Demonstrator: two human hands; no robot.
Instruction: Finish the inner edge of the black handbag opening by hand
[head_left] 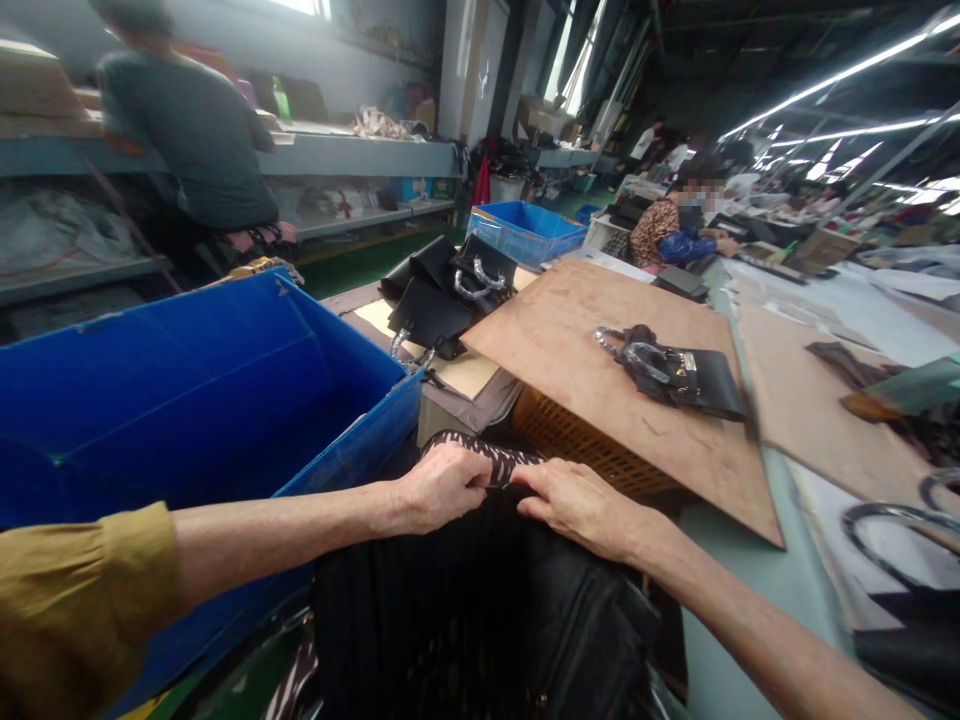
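Across my lap lies a black bag [487,590] with its dark inside facing me. My left hand [442,485] is closed on the far edge of this bag, fingers curled and thumb pressed down. A short way to the right, my right hand [574,500] pinches the same edge between thumb and bent fingers. Black-and-white patterned cloth [469,445] shows just beyond the hands, over what looks like a knee. Much of the bag's lower part is dark, so its details are hard to make out.
A large blue bin [352,440] stands at my left. On a brown board [555,315] at the right lies a small black handbag [675,375] with wrapped handles. Beyond are stacked black bag pieces [431,310] and another blue bin [525,235]. Co-workers sit farther off.
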